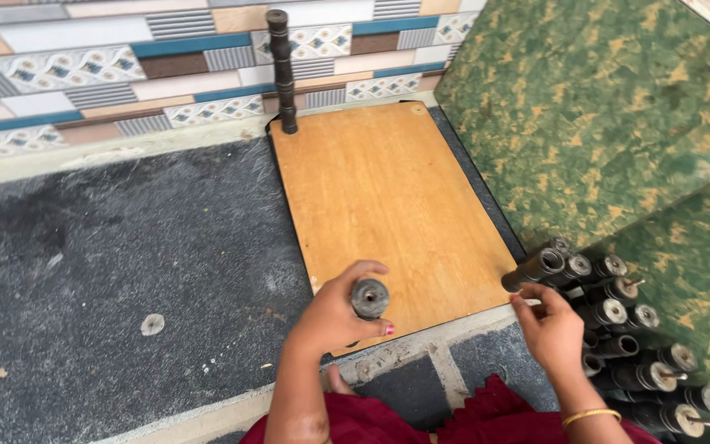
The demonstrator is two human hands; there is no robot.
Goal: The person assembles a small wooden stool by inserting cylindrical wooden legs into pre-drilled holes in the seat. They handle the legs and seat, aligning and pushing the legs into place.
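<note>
Two hands in shot, left hand (334,312) and right hand (550,329). One wooden board (388,197) on the floor. One tall dark spindle (282,70) standing at the board's far corner. One dark cylinder (369,298) in the left hand. The pile of dark cylinders (626,337) by the right hand: about fifteen, exact count unclear. One gold bangle (590,416).

Smooth matt wooden board (388,197) on rough dark floor (125,247), glossy tiles (84,66) behind.

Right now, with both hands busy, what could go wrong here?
1. The tall stack of dark cylinders at the wooden board corner looks slender; a bump could topple it.
2. The right hand pulls from the piled cylinders; neighbours may roll.
3. The left hand holds its cylinder at the board edge; it could slip.
</note>
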